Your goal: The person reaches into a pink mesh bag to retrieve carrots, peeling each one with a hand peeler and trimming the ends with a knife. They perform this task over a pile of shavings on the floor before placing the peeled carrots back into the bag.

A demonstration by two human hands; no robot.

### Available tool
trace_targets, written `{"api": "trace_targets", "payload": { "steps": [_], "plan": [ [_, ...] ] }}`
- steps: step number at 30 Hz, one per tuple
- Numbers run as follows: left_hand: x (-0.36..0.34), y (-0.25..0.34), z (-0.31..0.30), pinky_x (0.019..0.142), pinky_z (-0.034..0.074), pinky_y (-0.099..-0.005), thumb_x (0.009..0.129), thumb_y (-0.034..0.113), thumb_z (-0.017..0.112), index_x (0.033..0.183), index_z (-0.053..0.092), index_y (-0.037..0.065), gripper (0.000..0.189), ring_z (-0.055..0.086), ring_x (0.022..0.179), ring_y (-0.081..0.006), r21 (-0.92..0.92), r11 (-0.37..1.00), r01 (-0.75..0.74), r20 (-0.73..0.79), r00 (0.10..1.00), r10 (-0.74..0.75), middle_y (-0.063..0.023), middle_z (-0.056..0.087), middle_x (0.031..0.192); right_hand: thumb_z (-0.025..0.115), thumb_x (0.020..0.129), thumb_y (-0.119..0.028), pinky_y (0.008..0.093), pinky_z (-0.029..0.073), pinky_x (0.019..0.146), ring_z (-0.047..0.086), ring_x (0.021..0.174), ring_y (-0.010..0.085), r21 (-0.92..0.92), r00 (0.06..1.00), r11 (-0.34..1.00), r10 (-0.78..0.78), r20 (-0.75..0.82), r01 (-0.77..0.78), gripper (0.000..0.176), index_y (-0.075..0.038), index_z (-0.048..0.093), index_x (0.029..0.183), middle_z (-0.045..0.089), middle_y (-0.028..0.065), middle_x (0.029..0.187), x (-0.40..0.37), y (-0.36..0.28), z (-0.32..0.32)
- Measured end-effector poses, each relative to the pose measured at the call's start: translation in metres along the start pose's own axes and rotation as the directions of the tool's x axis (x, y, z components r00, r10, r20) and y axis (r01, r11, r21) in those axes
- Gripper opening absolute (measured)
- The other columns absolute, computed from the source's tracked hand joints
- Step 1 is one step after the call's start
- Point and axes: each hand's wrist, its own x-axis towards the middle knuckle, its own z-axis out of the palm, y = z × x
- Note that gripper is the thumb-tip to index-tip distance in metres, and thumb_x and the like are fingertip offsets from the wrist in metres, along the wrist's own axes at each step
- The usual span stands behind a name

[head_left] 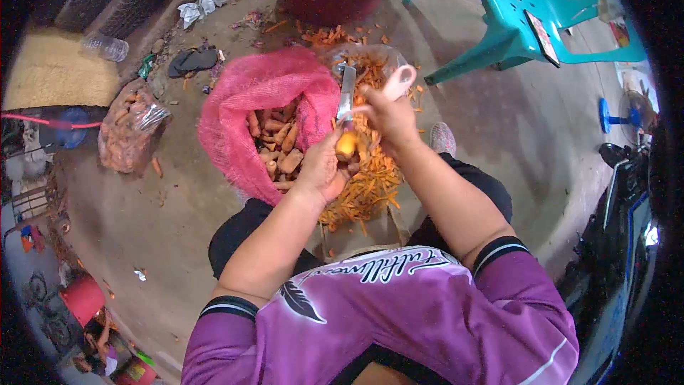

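While the right hand [388, 117] grips a pink handle [400, 82] in its fingers, the left hand's [324, 167] fingers curl around a carrot [347, 144] near a metal blade [348, 89], above orange peelings [363, 196], beside the pink sack [226, 114]. Peeling seems underway; the next stroke probably calls for a steady hold.

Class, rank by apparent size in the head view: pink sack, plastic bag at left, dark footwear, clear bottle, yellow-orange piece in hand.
1. Pink sack
2. Plastic bag
3. Dark footwear and clear bottle: too alike to rank
4. Yellow-orange piece
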Motion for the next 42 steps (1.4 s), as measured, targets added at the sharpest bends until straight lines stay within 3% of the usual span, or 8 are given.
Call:
{"api": "trace_targets", "payload": {
  "steps": [2,13,20,26,31,35,38,42],
  "plan": [
    [0.005,-0.002,-0.010,0.050,0.038,-0.0253,0.088,0.030,0.040,0.097,0.054,0.008,0.027,0.050,0.064,-0.0125,-0.015,1.000,0.011,0.052,0.999,-0.011,-0.0034,0.056,0.081,0.065,0.069,-0.018,0.0235,0.035,0.042,0.044,0.047,0.0090,0.196,0.981,0.977,0.114,-0.156,-0.082,0.019,-0.005,0.050,0.067,0.048,0.0005,0.057,0.026,0.010,-0.015],
    [-0.001,0.004,0.006,0.085,0.042,-0.0362,0.087,0.025,0.042,0.107,0.050,0.000,0.033,0.054,0.091,-0.0211,-0.033,0.987,-0.159,0.121,0.979,0.161,-0.0098,0.055,0.099,0.061,0.073,-0.013,0.0238,0.038,0.040,0.050,0.046,0.0122,0.073,0.988,0.992,0.092,0.124,-0.102,0.021,-0.002,0.046,0.081,0.051,0.0039,0.061,-0.013,-0.006,0.003],
    [0.004,0.000,-0.012,0.072,0.046,-0.0286,0.086,0.024,0.045,0.108,0.050,0.004,0.030,0.055,0.086,-0.0144,0.037,0.997,-0.069,0.097,0.993,0.065,-0.0064,0.056,0.098,0.060,0.074,-0.013,0.0237,0.037,0.039,0.049,0.046,0.0117,-0.002,0.995,0.995,-0.104,-0.006,0.104,0.018,-0.002,0.048,0.081,0.052,0.0034,0.067,0.014,-0.002,-0.013],
    [-0.004,0.006,-0.004,0.067,0.047,-0.0269,0.085,0.021,0.047,0.106,0.051,0.004,0.027,0.056,0.081,-0.0139,0.093,0.994,-0.050,0.070,0.997,0.043,-0.0047,0.057,0.094,0.065,0.071,-0.015,0.0234,0.037,0.042,0.049,0.052,0.0110,-0.021,0.972,0.998,0.067,0.227,-0.064,0.022,-0.002,0.050,0.080,0.051,0.0035,0.065,-0.009,-0.010,-0.006],
    [-0.006,0.005,-0.001,0.068,0.047,-0.0264,0.085,0.017,0.047,0.104,0.053,0.003,0.024,0.056,0.083,-0.0133,0.178,0.980,-0.091,0.030,0.996,0.087,-0.0054,0.058,0.094,0.064,0.071,-0.012,0.0227,0.036,0.042,0.050,0.052,0.0103,0.146,0.998,0.988,0.049,0.047,-0.055,0.020,-0.003,0.049,0.079,0.052,0.0046,0.065,0.006,-0.007,-0.007],
    [0.001,0.000,-0.008,0.070,0.046,-0.0260,0.086,0.016,0.046,0.103,0.053,0.002,0.024,0.056,0.083,-0.0143,0.241,0.951,-0.195,0.126,0.978,0.169,-0.0061,0.058,0.092,0.064,0.071,-0.016,0.0241,0.036,0.041,0.048,0.046,0.0115,-0.056,0.992,0.993,0.104,0.073,-0.100,0.017,-0.003,0.053,0.070,0.053,0.0036,0.060,0.004,-0.010,-0.011],
    [0.001,0.001,-0.009,0.072,0.046,-0.0256,0.086,0.015,0.046,0.104,0.052,0.000,0.024,0.056,0.083,-0.0147,0.225,0.956,-0.187,0.165,0.974,0.152,-0.0066,0.058,0.092,0.064,0.071,-0.017,0.0241,0.035,0.040,0.046,0.045,0.0110,0.205,0.997,0.978,-0.013,-0.076,0.028,0.017,-0.004,0.052,0.071,0.051,0.0024,0.059,0.028,-0.002,-0.024],
    [-0.002,0.007,0.001,0.073,0.045,-0.0255,0.085,0.016,0.047,0.104,0.052,0.001,0.025,0.055,0.083,-0.0145,0.134,0.984,-0.120,0.161,0.982,0.098,-0.0062,0.057,0.095,0.064,0.070,-0.015,0.0241,0.035,0.040,0.047,0.046,0.0109,0.105,0.995,0.991,0.072,0.068,-0.079,0.017,-0.005,0.050,0.073,0.051,0.0022,0.061,0.002,-0.017,-0.013]
  ]
}}
